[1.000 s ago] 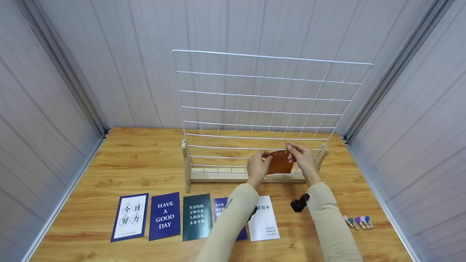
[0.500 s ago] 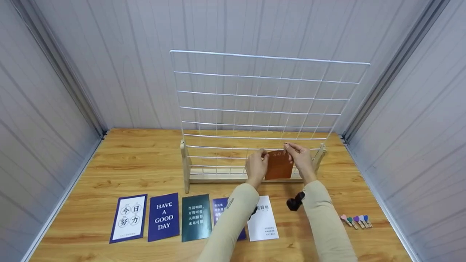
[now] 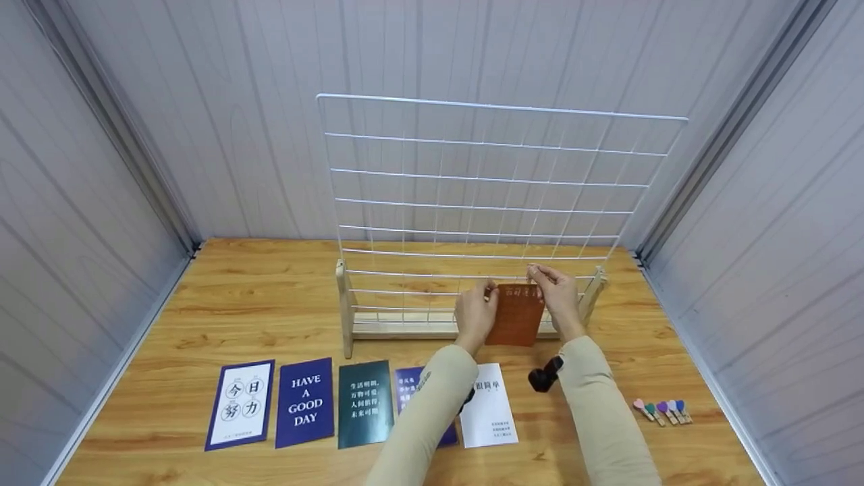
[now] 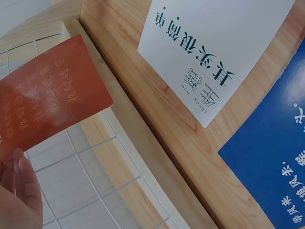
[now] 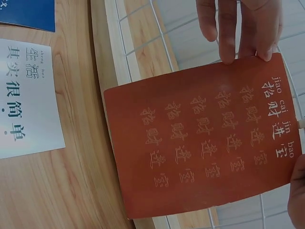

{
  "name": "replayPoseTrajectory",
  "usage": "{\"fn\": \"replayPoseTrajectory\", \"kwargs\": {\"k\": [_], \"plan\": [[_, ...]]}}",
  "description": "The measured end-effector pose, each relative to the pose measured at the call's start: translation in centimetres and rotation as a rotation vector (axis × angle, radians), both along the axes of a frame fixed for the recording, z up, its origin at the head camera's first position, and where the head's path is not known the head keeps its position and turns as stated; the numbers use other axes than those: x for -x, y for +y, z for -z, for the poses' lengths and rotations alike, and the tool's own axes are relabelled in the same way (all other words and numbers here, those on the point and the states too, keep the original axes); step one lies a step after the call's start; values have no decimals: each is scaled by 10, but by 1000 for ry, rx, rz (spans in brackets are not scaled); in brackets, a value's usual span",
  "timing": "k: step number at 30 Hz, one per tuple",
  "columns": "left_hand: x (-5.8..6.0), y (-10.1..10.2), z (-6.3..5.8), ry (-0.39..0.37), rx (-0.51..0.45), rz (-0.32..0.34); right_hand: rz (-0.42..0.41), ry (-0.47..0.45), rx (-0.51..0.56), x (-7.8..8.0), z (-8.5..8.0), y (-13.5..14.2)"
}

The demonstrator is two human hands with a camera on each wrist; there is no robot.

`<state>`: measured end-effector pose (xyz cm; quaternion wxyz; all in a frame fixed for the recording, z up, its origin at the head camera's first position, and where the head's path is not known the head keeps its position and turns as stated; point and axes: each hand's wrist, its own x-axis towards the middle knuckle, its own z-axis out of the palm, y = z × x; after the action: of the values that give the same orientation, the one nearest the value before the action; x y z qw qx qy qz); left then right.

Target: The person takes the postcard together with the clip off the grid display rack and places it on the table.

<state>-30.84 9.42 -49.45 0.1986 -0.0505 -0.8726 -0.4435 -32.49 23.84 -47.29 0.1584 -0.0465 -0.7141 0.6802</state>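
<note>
A reddish-brown card (image 3: 515, 317) with lettering along its top hangs upright in front of the lower part of the white wire grid (image 3: 482, 180). My left hand (image 3: 476, 314) pinches it near the upper left corner. At the upper right corner, my right hand (image 3: 559, 293) has its thumb and fingers together at the top edge. The right wrist view shows the pale tip of a small wooden clothespin (image 5: 301, 124) at that edge, mostly out of frame beside the right fingers. The card's lower end overlaps the grid's wooden base (image 3: 405, 331).
Nearer on the table lie a white-and-blue card (image 3: 239, 405), a blue card (image 3: 304, 432), a dark green card (image 3: 366, 435), a purple card (image 3: 407, 378) partly under the left sleeve, and a white card (image 3: 489, 412). Several heart-topped clothespins (image 3: 661, 412) lie at the right.
The card's lower end has swung down and toward me, so more of its face shows and it now overlaps the base. Both hands stay near the same place.
</note>
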Motion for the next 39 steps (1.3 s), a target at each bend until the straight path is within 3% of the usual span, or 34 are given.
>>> {"fn": "replayPoseTrajectory", "kwargs": {"k": [6, 12, 15, 24, 32, 39], "plan": [[-3, 1, 1, -19, -31, 26, 9, 9, 25, 0, 0, -2], [-3, 2, 1, -32, -32, 49, 5, 142, 75, 2, -1, -2], [-3, 2, 1, -30, -47, 51, 0, 177, 50, 4, -4, -2], [-8, -1, 4, -46, -85, 88, -40, 76, -3, 1, -9, 1], [-16, 0, 10, -13, -104, 128, -130, 42, -16, -6, -9, 9], [-22, 0, 19, -33, -169, 164, -147, 32, -53, -16, -9, 17]]}}
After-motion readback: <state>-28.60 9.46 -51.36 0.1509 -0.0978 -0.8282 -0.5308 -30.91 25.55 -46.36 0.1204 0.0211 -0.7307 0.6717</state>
